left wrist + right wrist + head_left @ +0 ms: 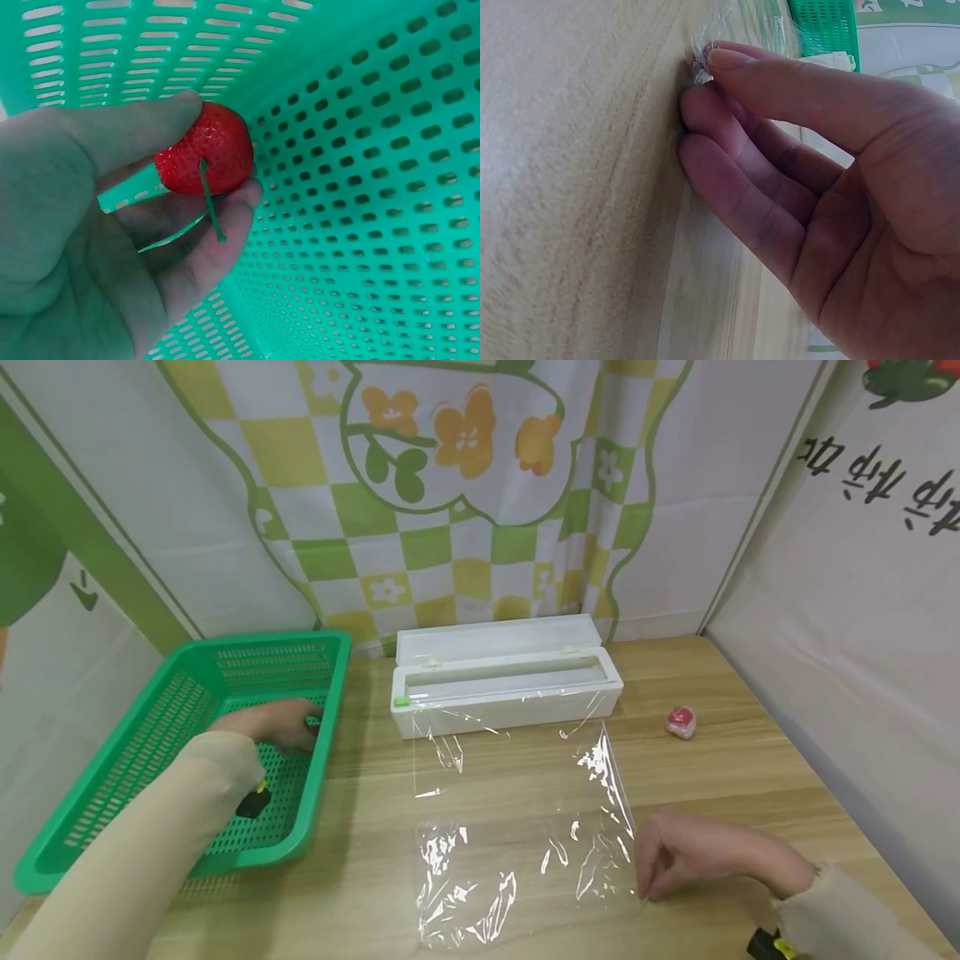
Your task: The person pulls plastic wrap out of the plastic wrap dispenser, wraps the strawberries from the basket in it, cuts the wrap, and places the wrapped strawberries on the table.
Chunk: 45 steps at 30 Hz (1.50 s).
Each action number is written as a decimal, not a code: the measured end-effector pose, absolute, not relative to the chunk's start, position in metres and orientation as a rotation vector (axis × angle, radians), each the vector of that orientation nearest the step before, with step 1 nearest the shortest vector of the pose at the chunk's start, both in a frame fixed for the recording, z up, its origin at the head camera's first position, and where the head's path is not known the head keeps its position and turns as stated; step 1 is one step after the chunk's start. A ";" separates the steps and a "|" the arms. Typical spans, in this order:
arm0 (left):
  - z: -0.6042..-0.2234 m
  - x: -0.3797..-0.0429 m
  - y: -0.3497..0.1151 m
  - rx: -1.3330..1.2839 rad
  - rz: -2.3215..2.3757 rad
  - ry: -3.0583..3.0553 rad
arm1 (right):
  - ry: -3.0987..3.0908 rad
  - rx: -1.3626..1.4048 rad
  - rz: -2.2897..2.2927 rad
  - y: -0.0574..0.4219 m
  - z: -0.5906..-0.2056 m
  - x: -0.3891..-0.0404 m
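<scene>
My left hand (288,722) is down inside the green basket (341,693). Its thumb and fingers hold a red, cherry-like fruit (214,146) with a thin green stem and a dimpled, shiny skin. On the table, my right hand (686,852) pinches the near right corner of a sheet of plastic wrap (702,64) between thumb and index finger. The clear plastic wrap (517,835) lies stretched over the wood, running out from a white wrap dispenser box (510,710) whose lid is raised.
A small red thing wrapped in clear film (681,722) sits on the table (697,672) at the right. Behind the box hangs a checkered curtain (465,543). White fabric walls border both sides. A small green slider (402,702) is at the box's left end.
</scene>
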<state>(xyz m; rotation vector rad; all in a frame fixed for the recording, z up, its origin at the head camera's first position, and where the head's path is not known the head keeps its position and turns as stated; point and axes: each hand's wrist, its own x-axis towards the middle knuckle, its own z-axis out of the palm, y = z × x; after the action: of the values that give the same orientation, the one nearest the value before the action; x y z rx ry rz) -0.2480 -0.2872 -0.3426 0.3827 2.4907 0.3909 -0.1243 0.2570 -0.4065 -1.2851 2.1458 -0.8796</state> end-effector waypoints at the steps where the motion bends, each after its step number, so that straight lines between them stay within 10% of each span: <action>1: -0.342 -0.248 -0.288 0.394 0.381 2.500 | 2.148 -1.286 -0.880 0.257 -0.407 -0.124; 45: -0.266 -0.181 -0.252 0.803 0.582 2.991 | 2.118 -1.256 -0.914 0.259 -0.408 -0.125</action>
<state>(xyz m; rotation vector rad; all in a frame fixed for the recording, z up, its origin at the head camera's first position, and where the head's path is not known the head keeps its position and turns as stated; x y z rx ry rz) -0.1811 -0.2524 -0.2660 0.8025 2.9909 0.5822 -0.1245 0.2588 -0.4080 -1.2555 2.1176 -0.9135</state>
